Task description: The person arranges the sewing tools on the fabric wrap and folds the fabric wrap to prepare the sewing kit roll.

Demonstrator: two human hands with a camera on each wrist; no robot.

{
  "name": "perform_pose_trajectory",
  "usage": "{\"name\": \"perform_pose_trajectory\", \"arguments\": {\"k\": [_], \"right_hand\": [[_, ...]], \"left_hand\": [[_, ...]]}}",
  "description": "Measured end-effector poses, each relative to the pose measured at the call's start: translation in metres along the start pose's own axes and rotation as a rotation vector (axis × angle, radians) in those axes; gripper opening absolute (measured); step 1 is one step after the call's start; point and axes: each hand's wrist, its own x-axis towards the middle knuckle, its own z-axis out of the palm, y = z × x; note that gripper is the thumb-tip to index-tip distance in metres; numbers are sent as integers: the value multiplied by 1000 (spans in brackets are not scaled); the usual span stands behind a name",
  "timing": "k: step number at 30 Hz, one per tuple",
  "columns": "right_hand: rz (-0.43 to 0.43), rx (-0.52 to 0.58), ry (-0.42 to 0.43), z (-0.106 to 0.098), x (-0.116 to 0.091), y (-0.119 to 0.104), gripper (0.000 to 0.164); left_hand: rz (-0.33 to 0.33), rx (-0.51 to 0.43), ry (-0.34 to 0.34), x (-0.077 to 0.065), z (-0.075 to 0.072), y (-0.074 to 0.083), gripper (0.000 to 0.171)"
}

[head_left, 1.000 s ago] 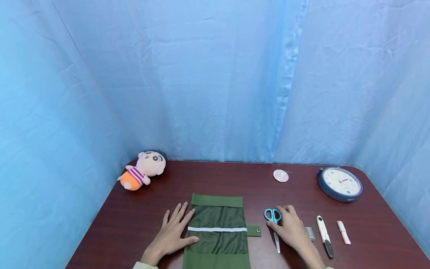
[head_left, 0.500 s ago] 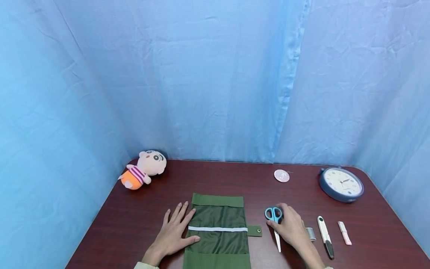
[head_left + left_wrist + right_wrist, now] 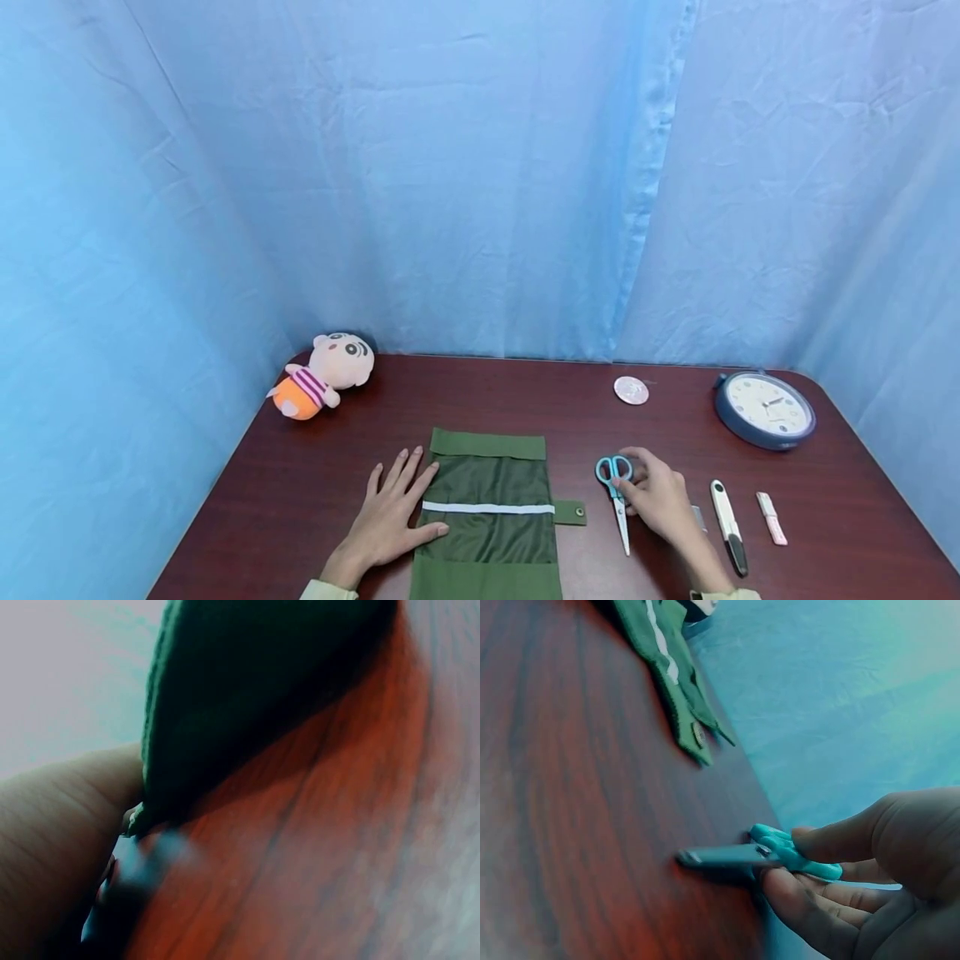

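We're seemingly at the pickup: right hand (image 3: 660, 500) pinching turquoise-handled metal scissors (image 3: 618, 497), left hand (image 3: 386, 518) spread across the left edge of the green rectangular fabric organiser (image 3: 487, 533); next calls for a firm pinch.

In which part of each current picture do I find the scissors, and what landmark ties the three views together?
Head: lower right of centre, turquoise scissors pinched in the right hand, blades toward the bottom edge.
Left wrist: not visible.
Right wrist: just right of centre, below mid-height, scissors with blades pointing left.
Shared landmark: green cloth, bottom centre in head, upper middle in left wrist, top in right wrist.
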Motion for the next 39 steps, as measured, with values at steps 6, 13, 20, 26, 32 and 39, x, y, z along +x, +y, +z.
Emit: {"name": "perform_pose_trajectory", "arguments": {"k": [6,13,20,26,32,39], "right_hand": [[30,109,-7,-1,5,-6,38],[47,219,-6,-2,13,-18,40],[52,372,-6,9,25,-28,42],[61,445,-31,18,33,-43,43],[59,516,-55,30,40,-57,43],[77,592,-108,47,46,-66,44]], "left_hand": [[5,-10,9,0,-1,1,86],[6,4,14,-1,-2,2,86],[1,6,7,-2,-1,2,87],[8,14,10,0,-2,2,86],[6,10,-9,3,-4,2,86],[5,-2,-17,0,-4,1,86]]}}
